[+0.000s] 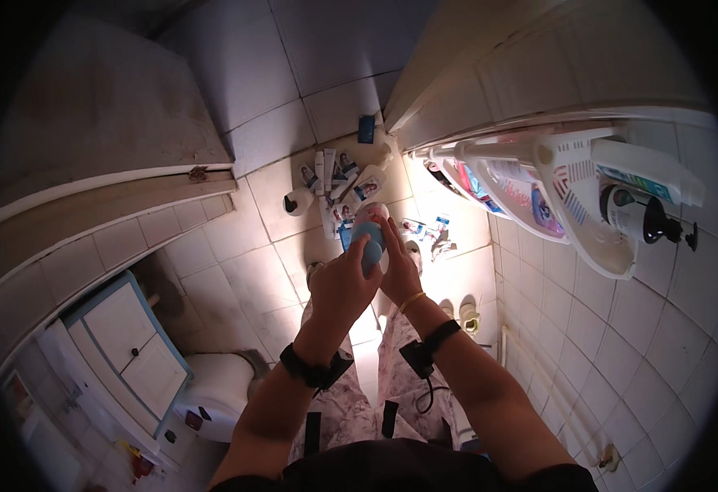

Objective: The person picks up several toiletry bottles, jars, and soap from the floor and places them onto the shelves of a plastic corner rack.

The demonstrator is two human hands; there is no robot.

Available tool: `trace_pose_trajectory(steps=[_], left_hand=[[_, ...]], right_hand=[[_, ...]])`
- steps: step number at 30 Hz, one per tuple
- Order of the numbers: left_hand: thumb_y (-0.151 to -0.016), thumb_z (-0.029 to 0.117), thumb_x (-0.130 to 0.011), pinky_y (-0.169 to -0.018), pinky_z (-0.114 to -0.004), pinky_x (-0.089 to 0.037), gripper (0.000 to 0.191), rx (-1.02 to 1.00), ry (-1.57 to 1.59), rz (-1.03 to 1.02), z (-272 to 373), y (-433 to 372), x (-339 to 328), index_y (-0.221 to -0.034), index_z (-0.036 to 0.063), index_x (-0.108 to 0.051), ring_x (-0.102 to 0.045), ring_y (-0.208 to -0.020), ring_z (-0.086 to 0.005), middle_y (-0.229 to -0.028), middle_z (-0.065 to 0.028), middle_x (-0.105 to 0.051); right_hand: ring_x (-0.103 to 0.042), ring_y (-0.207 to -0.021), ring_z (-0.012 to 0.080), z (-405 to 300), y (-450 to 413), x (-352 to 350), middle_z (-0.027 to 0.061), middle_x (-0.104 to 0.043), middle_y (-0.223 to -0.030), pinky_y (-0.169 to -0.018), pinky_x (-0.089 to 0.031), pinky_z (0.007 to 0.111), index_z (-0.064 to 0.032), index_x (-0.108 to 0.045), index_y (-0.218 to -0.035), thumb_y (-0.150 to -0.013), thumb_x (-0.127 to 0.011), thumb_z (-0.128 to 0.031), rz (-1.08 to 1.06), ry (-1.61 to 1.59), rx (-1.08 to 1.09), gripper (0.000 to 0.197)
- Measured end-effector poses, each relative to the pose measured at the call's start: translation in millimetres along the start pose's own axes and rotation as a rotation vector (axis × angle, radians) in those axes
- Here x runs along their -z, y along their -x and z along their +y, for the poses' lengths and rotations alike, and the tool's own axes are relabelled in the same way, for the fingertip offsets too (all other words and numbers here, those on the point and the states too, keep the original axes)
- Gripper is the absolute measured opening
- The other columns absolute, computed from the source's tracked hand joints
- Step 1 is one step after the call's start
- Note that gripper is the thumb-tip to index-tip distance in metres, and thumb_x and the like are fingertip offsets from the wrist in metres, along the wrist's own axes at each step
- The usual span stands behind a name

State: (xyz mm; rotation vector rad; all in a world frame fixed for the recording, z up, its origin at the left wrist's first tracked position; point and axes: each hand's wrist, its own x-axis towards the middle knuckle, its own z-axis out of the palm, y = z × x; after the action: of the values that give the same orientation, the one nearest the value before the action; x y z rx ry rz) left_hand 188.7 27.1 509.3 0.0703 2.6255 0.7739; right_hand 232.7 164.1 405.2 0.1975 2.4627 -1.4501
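Note:
Both hands meet in front of me, above the tiled floor. My left hand [350, 277] grips a smooth light-blue item [367, 241], perhaps a cloth or part of a container; its exact kind is unclear. Just beyond it shows the rounded end of a white container with pink-red print [372, 213]. My right hand [401, 261] lies along the right side of this container with its fingers extended, steadying it. Below them on the floor is a cluster of white tubes [329, 163] and bottles, among them a white pump bottle [368, 184] lying on its side.
A white corner rack [580, 203] with bottles and packs on its tiers projects from the right wall. Small packets [414, 229] and a dark blue box [366, 129] lie on the floor. An upright black-topped bottle [298, 202] stands left. Shoes [469, 315], a toilet [214, 381] and cabinet [138, 350] flank me.

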Motion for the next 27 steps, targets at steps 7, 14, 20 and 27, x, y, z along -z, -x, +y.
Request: trace_pose_trajectory(steps=[7, 14, 20, 27], left_hand=[[-0.085, 0.028, -0.070, -0.062, -0.042, -0.058, 0.044, -0.167, -0.003, 0.043, 90.5, 25.1, 46.6, -0.123, 0.0074, -0.061, -0.073, -0.069, -0.0310, -0.081, -0.0153, -0.073], [-0.087, 0.025, -0.074, -0.070, -0.039, -0.061, 0.051, -0.259, 0.094, 0.037, 167.4, 52.0, 75.9, -0.132, 0.0080, -0.061, -0.075, -0.079, -0.0345, -0.090, -0.0208, -0.074], [-0.095, 0.033, -0.070, -0.067, -0.038, -0.059, 0.052, -0.517, 0.184, 0.202, 202.7, 72.4, 102.4, -0.137, 0.0049, -0.056, -0.074, -0.084, -0.0330, -0.108, -0.0185, -0.073], [-0.100, 0.034, -0.064, -0.068, -0.033, -0.058, 0.051, -0.577, 0.546, 0.176, 222.1, 93.5, 111.8, -0.137, 0.0009, -0.054, -0.073, -0.080, -0.0256, -0.119, -0.0175, -0.070]], right_hand=[[-0.037, -0.146, 0.0408, -38.4, 19.3, 68.5, 0.0211, -0.040, -0.156, -0.113, -0.042, 0.048, -0.0104, -0.042, -0.148, -0.080, -0.079, -0.017, 0.253, 0.020, 0.155, 0.077], [-0.045, -0.141, 0.0405, -66.3, 48.6, 136.1, 0.0206, -0.052, -0.146, -0.110, -0.046, 0.045, -0.0062, -0.049, -0.139, -0.079, -0.079, -0.011, 0.299, -0.092, 0.254, 0.067], [-0.053, -0.134, 0.0376, -106.4, 73.9, 169.1, 0.0192, -0.056, -0.142, -0.106, -0.049, 0.042, -0.0073, -0.049, -0.139, -0.078, -0.082, -0.015, 0.150, -0.863, -0.022, 0.070], [-0.064, -0.122, 0.0301, -154.0, 95.0, 244.9, 0.0146, -0.061, -0.134, -0.098, -0.054, 0.038, -0.0079, -0.046, -0.143, -0.074, -0.089, -0.023, 0.158, -0.363, 0.166, 0.083]])
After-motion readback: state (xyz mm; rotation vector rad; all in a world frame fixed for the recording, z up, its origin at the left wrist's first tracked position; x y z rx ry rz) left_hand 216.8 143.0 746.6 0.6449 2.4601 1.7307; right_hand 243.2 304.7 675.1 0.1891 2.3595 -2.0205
